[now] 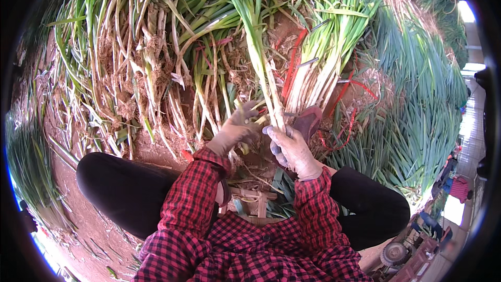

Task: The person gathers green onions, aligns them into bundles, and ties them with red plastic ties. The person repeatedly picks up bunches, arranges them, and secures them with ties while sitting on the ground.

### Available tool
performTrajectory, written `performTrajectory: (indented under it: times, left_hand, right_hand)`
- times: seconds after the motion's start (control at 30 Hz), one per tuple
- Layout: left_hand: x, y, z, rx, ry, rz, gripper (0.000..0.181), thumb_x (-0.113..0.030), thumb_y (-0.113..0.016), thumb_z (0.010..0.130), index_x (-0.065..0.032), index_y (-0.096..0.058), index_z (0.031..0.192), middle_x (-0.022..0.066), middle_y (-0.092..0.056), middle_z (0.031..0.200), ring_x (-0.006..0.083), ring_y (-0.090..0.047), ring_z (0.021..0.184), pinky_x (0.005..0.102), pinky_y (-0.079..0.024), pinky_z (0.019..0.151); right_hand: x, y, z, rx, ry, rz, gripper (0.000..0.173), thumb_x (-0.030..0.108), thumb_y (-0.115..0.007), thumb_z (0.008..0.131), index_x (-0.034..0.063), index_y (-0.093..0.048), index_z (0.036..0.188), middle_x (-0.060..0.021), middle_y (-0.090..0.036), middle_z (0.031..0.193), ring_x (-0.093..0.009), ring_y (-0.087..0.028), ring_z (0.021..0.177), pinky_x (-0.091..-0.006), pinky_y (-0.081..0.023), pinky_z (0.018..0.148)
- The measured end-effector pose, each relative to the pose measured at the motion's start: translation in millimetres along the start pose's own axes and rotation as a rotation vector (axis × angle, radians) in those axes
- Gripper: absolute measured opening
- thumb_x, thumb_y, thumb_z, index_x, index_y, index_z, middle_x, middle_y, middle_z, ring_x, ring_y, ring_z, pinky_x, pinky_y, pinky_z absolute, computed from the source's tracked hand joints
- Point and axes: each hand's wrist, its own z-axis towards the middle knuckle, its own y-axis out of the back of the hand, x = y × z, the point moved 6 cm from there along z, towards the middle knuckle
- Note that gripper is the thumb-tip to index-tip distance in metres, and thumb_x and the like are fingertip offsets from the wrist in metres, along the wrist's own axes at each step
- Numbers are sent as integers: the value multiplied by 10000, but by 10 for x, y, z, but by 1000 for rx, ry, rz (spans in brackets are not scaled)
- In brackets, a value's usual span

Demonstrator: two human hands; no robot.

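My right hand (291, 147) grips a few green onion stalks (256, 53) near their root ends, their green leaves pointing away from me. Close beside it on the left, my left hand (239, 127) is blurred, its fingers apart over loose leaf scraps; nothing shows held in it. Both hands look dirty. Beyond my right hand, a bundle of trimmed green onions (323, 62) lies on the ground, with red strips (293, 62) and thin rods (308, 62) beside and among its stalks. A heap of untrimmed green onions (129, 47) with brown roots lies to the left.
A shoe (309, 121) touches the near end of the bundle. More green onions (411, 98) cover the ground at right and another pile (29, 164) lies at far left. A wooden stool or frame (260, 203) is between my legs. A wheeled cart (395, 253) and other people stand at lower right.
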Motion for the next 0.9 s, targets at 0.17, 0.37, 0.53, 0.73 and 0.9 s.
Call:
performTrajectory:
  times: [0.17, 0.37, 0.53, 0.73, 0.9]
  left_hand:
    - [581, -318, 120, 235, 96, 264, 407, -54, -629, 921, -50, -585, 1325, 41, -683, 1105, 116, -628, 949, 292, -529, 837]
    - [1359, -63, -224, 204, -58, 1474, 306, -256, -659, 827, -73, -666, 1072, 186, -704, 935, 372, -681, 864, 434, -553, 817]
    - [656, -227, -204, 118, -287, 1238, 360, -211, -639, 855, -86, -645, 1192, 185, -676, 1135, 354, -651, 1058, 428, -524, 956]
    - [-1466, 929, 379, -1092, -397, 1815, 716, -284, -644, 947, -78, -269, 1521, 209, -479, 1372, 317, -587, 1100, 458, -558, 877]
    - [-1778, 1610, 714, -759, 8, 1861, 473, -342, -611, 939, -101, -518, 1335, 179, -618, 1201, 359, -670, 1026, 479, -555, 846]
  right_hand:
    - [41, -90, 19, 32, 32, -4, 313, 330, -637, 980, 43, -646, 1106, 7, -552, 667, -70, -402, 412, -227, -300, 364]
    - [891, -187, -729, 289, 252, 344, 301, 236, -579, 1008, -31, -591, 1147, 9, -489, 584, -67, -382, 374, -241, -288, 359]
    - [734, 2, -342, 146, 312, 270, 270, 233, -597, 995, 0, -606, 1131, 19, -521, 611, -71, -415, 395, -213, -312, 366]
    - [-351, -7, 371, -100, -32, 150, 234, 293, -683, 933, 108, -580, 1034, 8, -528, 665, -81, -415, 441, -232, -317, 382]
    - [-67, -35, 348, -38, 58, 290, 245, 314, -701, 928, 104, -583, 973, 23, -513, 655, -69, -402, 433, -230, -283, 371]
